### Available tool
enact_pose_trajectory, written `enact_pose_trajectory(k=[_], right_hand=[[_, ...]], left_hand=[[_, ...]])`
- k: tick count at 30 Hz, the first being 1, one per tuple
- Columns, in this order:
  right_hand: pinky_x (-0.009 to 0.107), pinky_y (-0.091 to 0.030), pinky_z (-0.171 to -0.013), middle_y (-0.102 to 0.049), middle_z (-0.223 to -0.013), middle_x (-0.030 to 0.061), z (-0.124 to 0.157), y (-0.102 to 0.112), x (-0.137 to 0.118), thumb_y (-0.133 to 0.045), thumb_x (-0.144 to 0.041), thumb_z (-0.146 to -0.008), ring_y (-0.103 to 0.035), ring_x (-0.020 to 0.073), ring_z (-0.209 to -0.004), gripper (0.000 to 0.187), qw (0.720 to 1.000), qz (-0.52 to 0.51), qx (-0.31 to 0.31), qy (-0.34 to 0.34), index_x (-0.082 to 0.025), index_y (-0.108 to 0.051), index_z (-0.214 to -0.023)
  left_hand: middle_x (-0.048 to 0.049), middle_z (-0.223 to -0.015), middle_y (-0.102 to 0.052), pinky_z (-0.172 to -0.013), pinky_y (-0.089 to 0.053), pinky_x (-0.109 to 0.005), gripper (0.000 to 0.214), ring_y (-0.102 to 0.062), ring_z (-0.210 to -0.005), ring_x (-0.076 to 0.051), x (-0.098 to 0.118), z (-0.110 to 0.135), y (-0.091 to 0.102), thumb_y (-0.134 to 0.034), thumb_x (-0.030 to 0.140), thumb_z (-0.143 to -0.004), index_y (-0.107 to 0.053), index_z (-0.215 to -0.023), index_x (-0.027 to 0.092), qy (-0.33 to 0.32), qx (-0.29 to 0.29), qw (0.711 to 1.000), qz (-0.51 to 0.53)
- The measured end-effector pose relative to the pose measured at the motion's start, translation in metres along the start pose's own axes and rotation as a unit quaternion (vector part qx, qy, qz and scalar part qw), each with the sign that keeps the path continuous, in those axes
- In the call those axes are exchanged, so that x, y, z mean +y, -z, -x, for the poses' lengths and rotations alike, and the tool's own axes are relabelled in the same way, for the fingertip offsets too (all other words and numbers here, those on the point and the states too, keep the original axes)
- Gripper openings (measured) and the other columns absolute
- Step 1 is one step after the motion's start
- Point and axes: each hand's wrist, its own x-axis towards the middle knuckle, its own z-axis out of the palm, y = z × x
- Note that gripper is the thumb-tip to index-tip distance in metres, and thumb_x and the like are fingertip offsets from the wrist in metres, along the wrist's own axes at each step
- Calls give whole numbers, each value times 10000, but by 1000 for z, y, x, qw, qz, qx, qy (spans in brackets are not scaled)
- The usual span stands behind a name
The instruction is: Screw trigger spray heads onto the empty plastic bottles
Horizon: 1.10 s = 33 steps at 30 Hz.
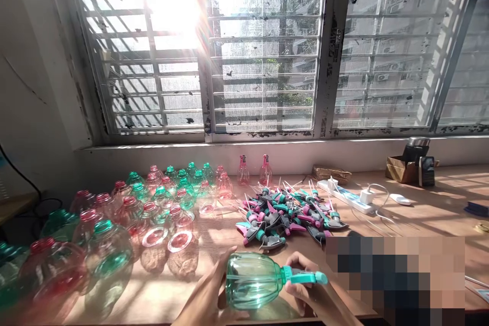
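Note:
A clear green spray bottle lies on its side in the air above the table's front edge, its base to the left. My left hand is closed round the base end. At the neck, my right hand grips the teal and grey trigger spray head, which sits on the bottle's mouth. Whether its collar is fully tightened I cannot tell. Just beyond my hands is a heap of loose trigger spray heads in grey, pink and teal, with thin white tubes sticking out.
Many open pink and green bottles stand on the left of the wooden table. Two pink bottles with spray heads stand by the wall. A white power strip with cables, a woven basket and a cardboard box sit at the right.

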Motion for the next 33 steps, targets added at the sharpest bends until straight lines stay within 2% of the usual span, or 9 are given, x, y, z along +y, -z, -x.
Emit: enact_pose_trajectory(k=[3,7,10,13,17,21,24,30,33], right_hand=[[301,-479,-553,-627,-675,-31,7,4,-18,-771,-608,-823,-640,207,-592,384,999,15,5,32,-303,-670,-1033],[305,-510,-591,-685,-830,23,-5,9,-55,-702,-571,-918,-674,197,-646,374,991,69,29,109,-220,-682,-1046],[290,-517,-592,-665,-698,-10,-42,16,-88,-651,-576,-955,-692,215,-666,355,976,129,59,163,-222,-659,-988],[321,-571,-674,-729,-870,41,-100,25,-114,-585,-586,-987,-723,240,-773,398,933,251,139,218,-200,-658,-1051],[380,-608,-792,-749,-999,56,-186,34,-122,-508,-468,-1075,-730,223,-840,335,913,303,208,178,-179,-657,-1161],[428,-631,-845,-726,-1193,69,-250,28,-114,-652,-362,-1030,-731,236,-972,257,896,373,213,108,-178,-675,-1207],[458,-619,-900,-710,-1252,87,-280,14,-110,-672,-345,-1019,-719,256,-1043,268,877,427,207,70,-178,-672,-1229],[487,-611,-924,-685,-1307,94,-320,-6,-110,-686,-338,-1010,-705,273,-1091,310,849,491,192,31,-186,-649,-1277],[465,-611,-919,-684,-1303,99,-331,-5,-111,-658,-310,-1030,-710,258,-1077,278,850,483,207,51,-176,-651,-1273]], left_hand=[[-80,-1458,-603,-754,-638,-324,1049,-681,-1082,-323,-2,-2,-1,-832,243,-769,-260,-1625,443,6,10,1000,1],[-58,-1599,-489,-1038,-583,-403,1067,-558,-1375,-359,-5,-2,-1,-801,339,-845,-110,-1651,448,15,-12,997,80],[-45,-1590,-497,-1157,-491,-471,977,-538,-1420,-354,-4,1,1,-715,448,-934,-47,-1645,483,13,-19,997,68],[-73,-1604,-454,-1190,-452,-512,796,-546,-1402,-361,3,2,0,-624,510,-994,-163,-1641,461,-15,5,1000,16],[-66,-1757,-170,-1225,-382,-567,710,-337,-1541,-407,16,1,-5,-567,510,-1026,-227,-1642,413,-76,52,996,-18],[-37,-1791,-2,-1261,-331,-540,736,-162,-1610,-385,23,3,-3,-546,466,-1050,-139,-1660,408,-82,-1,996,-31],[-19,-1792,24,-1283,-292,-526,755,-105,-1624,-367,19,3,0,-519,466,-1064,-62,-1663,421,-73,-27,997,-21],[-25,-1791,26,-1274,-295,-547,747,-76,-1623,-390,5,1,0,-527,493,-1052,-109,-1663,392,-89,-21,995,-30],[-50,-1788,-5,-1239,-351,-543,760,-181,-1600,-401,3,0,-1,-551,493,-1040,-124,-1661,390,-97,-18,994,-53]])
